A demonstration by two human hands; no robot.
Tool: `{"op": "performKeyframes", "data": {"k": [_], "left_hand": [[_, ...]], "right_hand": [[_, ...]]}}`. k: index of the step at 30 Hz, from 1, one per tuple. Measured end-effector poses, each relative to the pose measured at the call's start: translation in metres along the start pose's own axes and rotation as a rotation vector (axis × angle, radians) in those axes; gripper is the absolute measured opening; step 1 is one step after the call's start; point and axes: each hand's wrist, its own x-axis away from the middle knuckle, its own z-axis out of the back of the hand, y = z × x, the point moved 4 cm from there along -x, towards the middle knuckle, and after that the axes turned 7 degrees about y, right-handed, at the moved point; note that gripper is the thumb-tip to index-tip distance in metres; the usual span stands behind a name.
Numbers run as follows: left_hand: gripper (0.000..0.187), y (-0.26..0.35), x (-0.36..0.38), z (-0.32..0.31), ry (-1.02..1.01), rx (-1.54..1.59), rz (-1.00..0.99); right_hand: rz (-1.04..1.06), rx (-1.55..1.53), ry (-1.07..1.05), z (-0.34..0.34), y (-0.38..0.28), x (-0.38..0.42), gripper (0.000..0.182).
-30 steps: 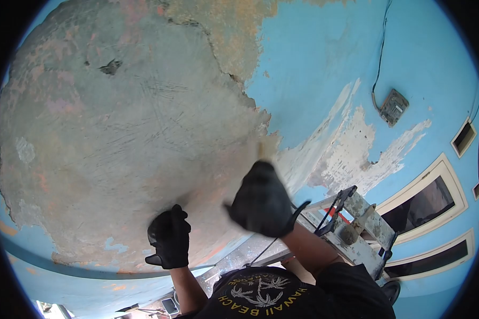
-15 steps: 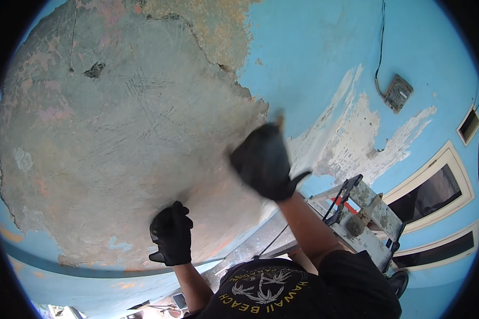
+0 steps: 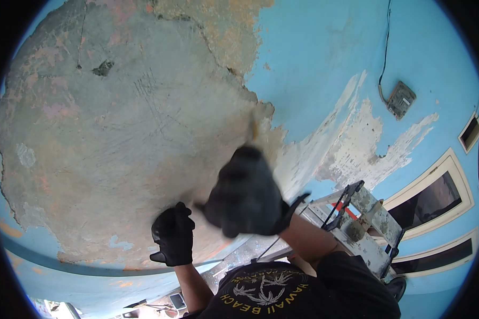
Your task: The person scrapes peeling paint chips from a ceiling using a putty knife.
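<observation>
A gloved right hand (image 3: 245,194) has its fingers wrapped around a blurred tool (image 3: 254,129) near a peeling wall (image 3: 117,133). The gloved left hand (image 3: 173,234) shows curled fingers, their exact grip unclear.

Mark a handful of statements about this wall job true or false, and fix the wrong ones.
1. The left hand and right hand wear black gloves. True.
2. Blue paint covers the wall completely. False: a large grey patch is unpainted.
3. A cable runs to the box on the wall. True.
4. The stepladder stands left of both hands. False: the stepladder is to their right.
5. The shirt is plain white. False: the shirt is black, with lettering and palm trees.
</observation>
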Motion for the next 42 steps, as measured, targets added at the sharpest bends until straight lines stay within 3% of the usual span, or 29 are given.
{"op": "performKeyframes", "data": {"k": [3,4,6,7,8,10,13,15,17,20,23,25,27,28,30,31,32,33,34,36,37,39,40,42], "left_hand": [[0.035,0.008,-0.004,0.003,0.131,0.039,-0.29],[0.035,0.01,-0.004,0.005,0.126,0.037,-0.292],[0.035,-0.002,-0.001,0.001,-0.115,0.177,0.293],[0.035,-0.005,0.001,0.0,-0.113,0.182,0.297],[0.035,-0.003,0.001,0.002,-0.061,0.038,0.069],[0.036,-0.002,-0.001,-0.001,0.011,-0.096,-0.171],[0.036,-0.005,0.0,0.003,0.069,0.17,-0.157],[0.034,-0.007,0.0,0.001,-0.125,0.198,0.271],[0.033,-0.008,0.002,0.001,-0.136,0.211,0.278],[0.034,-0.007,0.0,0.0,0.003,0.084,-0.011],[0.035,0.006,-0.003,0.01,0.188,-0.026,-0.346],[0.034,-0.003,-0.001,0.004,-0.117,0.173,0.27],[0.034,-0.02,0.005,-0.002,-0.141,0.264,0.317],[0.034,-0.015,0.004,0.003,-0.055,0.093,0.034],[0.034,0.002,-0.001,0.005,0.048,-0.074,-0.258],[0.035,0.003,-0.004,0.005,-0.034,0.055,-0.014],[0.035,-0.001,-0.003,0.004,-0.119,0.18,0.234],[0.035,-0.002,-0.002,0.005,-0.125,0.174,0.236],[0.035,-0.003,0.0,0.005,-0.123,0.217,0.272],[0.036,-0.005,0.002,0.002,-0.114,0.267,0.31],[0.036,-0.007,0.002,0.003,-0.125,0.227,0.295],[0.037,-0.011,-0.001,-0.002,-0.121,0.198,0.269],[0.036,-0.008,-0.001,0.001,-0.039,0.081,0.045],[0.036,0.0,0.0,0.005,0.033,-0.044,-0.179]], "right_hand": [[0.055,-0.075,-0.063,-0.002,-0.018,0.004,0.016],[0.074,0.046,-0.01,0.002,-0.004,0.004,0.016],[0.047,0.185,0.003,0.008,0.007,0.0,0.019],[0.051,0.185,-0.003,0.007,0.004,-0.003,0.019],[0.04,0.147,0.027,0.004,0.0,-0.005,0.018],[0.063,0.018,0.012,0.001,-0.019,-0.015,0.016],[0.089,-0.1,-0.061,-0.002,-0.027,-0.011,0.023],[0.076,0.148,0.025,0.007,-0.001,-0.01,0.01],[0.074,0.157,-0.005,0.001,-0.007,-0.014,0.009],[0.087,-0.031,-0.006,-0.004,-0.032,-0.018,0.012],[0.035,0.076,-0.127,-0.003,-0.011,-0.009,0.015],[0.042,0.143,-0.03,-0.007,0.002,-0.003,0.015],[0.064,0.217,0.066,-0.005,0.0,-0.003,0.014],[0.067,0.1,0.03,-0.007,-0.012,-0.005,0.016],[0.081,-0.048,-0.095,-0.008,-0.037,-0.006,0.023],[0.081,-0.048,-0.089,-0.003,-0.025,-0.006,0.023],[0.054,0.167,-0.15,0.001,-0.001,-0.004,0.025],[0.021,0.38,-0.215,0.002,0.016,0.0,0.028],[0.018,0.285,-0.042,0.008,0.018,0.001,0.028],[0.042,0.229,0.051,0.001,0.013,-0.002,0.028],[0.063,0.174,0.153,0.001,0.008,-0.003,0.029],[0.057,0.011,-0.06,-0.001,-0.019,-0.005,0.028],[0.075,-0.035,-0.061,-0.003,-0.027,-0.004,0.024],[0.025,0.082,-0.055,0.007,0.012,0.002,0.021]]}}
